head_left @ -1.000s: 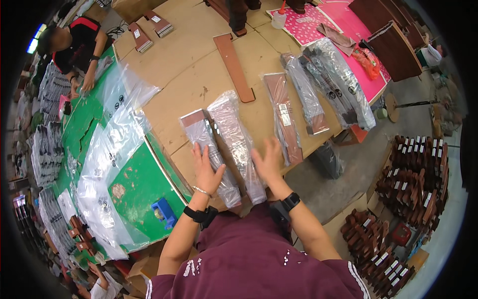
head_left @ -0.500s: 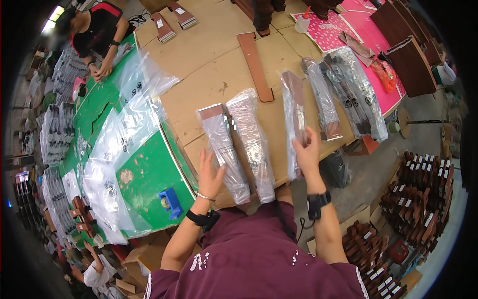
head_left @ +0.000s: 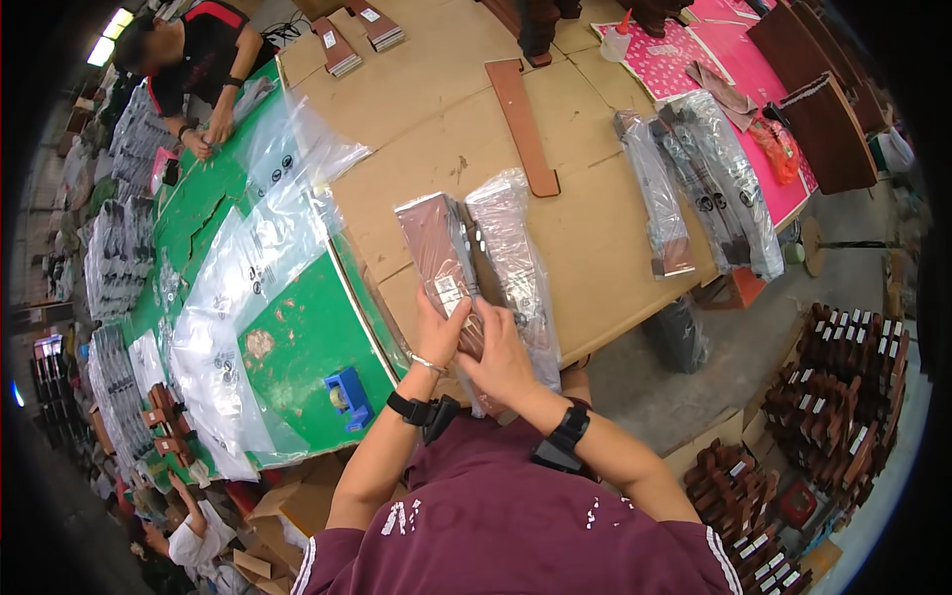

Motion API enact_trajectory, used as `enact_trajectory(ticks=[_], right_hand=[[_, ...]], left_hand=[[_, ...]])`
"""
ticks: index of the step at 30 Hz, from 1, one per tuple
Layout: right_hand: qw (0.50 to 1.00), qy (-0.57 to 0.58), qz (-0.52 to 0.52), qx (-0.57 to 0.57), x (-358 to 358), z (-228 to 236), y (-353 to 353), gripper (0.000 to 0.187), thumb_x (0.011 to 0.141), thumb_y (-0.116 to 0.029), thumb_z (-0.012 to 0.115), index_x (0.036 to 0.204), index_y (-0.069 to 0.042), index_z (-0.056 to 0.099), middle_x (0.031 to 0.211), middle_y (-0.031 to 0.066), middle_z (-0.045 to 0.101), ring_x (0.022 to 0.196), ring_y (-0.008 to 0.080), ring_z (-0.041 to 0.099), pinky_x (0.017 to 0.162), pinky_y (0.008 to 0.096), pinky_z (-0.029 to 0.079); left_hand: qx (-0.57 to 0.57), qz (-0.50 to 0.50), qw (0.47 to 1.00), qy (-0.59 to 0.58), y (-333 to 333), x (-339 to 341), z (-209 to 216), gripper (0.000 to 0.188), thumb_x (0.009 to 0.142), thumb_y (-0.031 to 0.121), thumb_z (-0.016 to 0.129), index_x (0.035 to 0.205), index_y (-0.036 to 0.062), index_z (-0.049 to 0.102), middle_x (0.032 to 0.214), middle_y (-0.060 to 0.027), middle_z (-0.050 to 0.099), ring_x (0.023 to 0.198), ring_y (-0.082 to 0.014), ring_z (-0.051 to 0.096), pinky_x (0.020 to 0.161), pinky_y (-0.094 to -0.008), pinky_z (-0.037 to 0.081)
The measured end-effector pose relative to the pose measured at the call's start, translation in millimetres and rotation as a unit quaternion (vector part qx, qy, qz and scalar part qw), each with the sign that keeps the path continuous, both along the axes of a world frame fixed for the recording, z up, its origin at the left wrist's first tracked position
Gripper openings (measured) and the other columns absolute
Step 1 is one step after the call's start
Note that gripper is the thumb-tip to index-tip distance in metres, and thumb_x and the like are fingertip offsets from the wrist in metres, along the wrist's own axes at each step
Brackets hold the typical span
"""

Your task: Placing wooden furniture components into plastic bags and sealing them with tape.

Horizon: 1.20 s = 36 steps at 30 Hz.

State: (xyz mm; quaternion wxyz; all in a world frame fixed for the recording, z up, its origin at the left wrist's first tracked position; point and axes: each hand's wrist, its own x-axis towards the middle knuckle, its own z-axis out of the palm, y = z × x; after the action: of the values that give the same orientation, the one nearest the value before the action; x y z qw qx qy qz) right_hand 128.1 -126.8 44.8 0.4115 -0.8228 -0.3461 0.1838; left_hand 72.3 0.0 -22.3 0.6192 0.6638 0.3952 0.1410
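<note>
A brown wooden piece in clear plastic wrap (head_left: 433,238) lies over another wrapped bundle near the cardboard-topped table's front edge. My left hand (head_left: 436,332) grips its lower left side, thumb on top beside a white label. From the other side my right hand (head_left: 499,355) closes on the same piece, fingers close to my left thumb. Right beside it rests a second plastic-wrapped bundle (head_left: 516,263), which my right forearm partly covers. The lower end of the held piece is hidden behind my hands.
Several wrapped bundles (head_left: 709,188) lie on the right, and a bare brown wooden piece (head_left: 523,129) lies farther back. To the left, plastic bags (head_left: 233,288) and a blue tape dispenser (head_left: 347,399) sit on a green table (head_left: 288,347). A co-worker's hands (head_left: 208,139) are at its far end.
My right hand has carried the wrapped piece from the right leftward onto the left bundle. My left hand has moved in and now grips it too.
</note>
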Motion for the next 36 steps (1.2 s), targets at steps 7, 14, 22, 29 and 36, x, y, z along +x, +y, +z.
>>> enact_trajectory(ticks=[7, 14, 22, 29, 36], right_hand=[[0.898, 0.432, -0.078, 0.010, 15.4, -45.4, -2.3, 0.085, 0.090, -0.050, 0.052, 0.146, 0.003, 0.015, 0.149, 0.0224, 0.023, 0.139, 0.0293, 0.022, 0.112, 0.0361, 0.020], [0.809, 0.578, -0.099, 0.047, 32.8, -56.2, 19.4, 0.103, 0.085, -0.063, 0.051, 0.145, 0.007, 0.004, 0.146, 0.0263, 0.025, 0.135, 0.0293, 0.028, 0.109, 0.0362, 0.025], [0.829, 0.559, -0.026, 0.014, 35.5, -45.2, 26.7, 0.093, 0.086, -0.056, 0.056, 0.146, 0.001, 0.013, 0.141, 0.0215, 0.037, 0.128, 0.0279, 0.040, 0.104, 0.0348, 0.033], [0.845, 0.532, 0.050, -0.015, 26.4, -46.5, 26.5, 0.072, 0.088, -0.040, 0.059, 0.140, 0.001, 0.031, 0.134, 0.0168, 0.047, 0.121, 0.0230, 0.046, 0.102, 0.0331, 0.036], [0.896, 0.385, 0.182, -0.124, 11.9, -65.8, 45.1, 0.097, 0.077, -0.058, 0.062, 0.140, 0.009, 0.029, 0.135, 0.0323, 0.040, 0.128, 0.0382, 0.041, 0.105, 0.0391, 0.033]], left_hand=[[0.010, -0.025, 1.000, -0.008, -1.5, 1.5, 10.4, 0.089, 0.080, 0.027, 0.072, 0.139, -0.0094, 0.017, 0.132, -0.0254, 0.042, 0.120, -0.0302, 0.047, 0.100, -0.0369, 0.038], [-0.225, 0.010, 0.974, -0.038, 3.3, -24.4, -15.8, 0.079, 0.088, 0.036, 0.062, 0.143, -0.0002, 0.018, 0.137, -0.0165, 0.040, 0.124, -0.0264, 0.044, 0.103, -0.0370, 0.036], [-0.439, 0.008, 0.899, 0.007, -16.6, -26.5, 8.5, 0.069, 0.091, 0.054, 0.049, 0.138, 0.0059, 0.036, 0.132, -0.0125, 0.050, 0.120, -0.0248, 0.049, 0.101, -0.0397, 0.040], [-0.453, 0.074, 0.888, -0.031, -39.9, -50.8, 10.1, 0.069, 0.092, 0.056, 0.044, 0.139, 0.0057, 0.036, 0.134, -0.0117, 0.047, 0.121, -0.0240, 0.047, 0.102, -0.0381, 0.037], [-0.439, 0.161, 0.876, -0.118, -55.3, -77.2, 5.1, 0.065, 0.095, 0.054, 0.040, 0.137, 0.0049, 0.037, 0.136, -0.0103, 0.045, 0.122, -0.0219, 0.045, 0.103, -0.0359, 0.037]])
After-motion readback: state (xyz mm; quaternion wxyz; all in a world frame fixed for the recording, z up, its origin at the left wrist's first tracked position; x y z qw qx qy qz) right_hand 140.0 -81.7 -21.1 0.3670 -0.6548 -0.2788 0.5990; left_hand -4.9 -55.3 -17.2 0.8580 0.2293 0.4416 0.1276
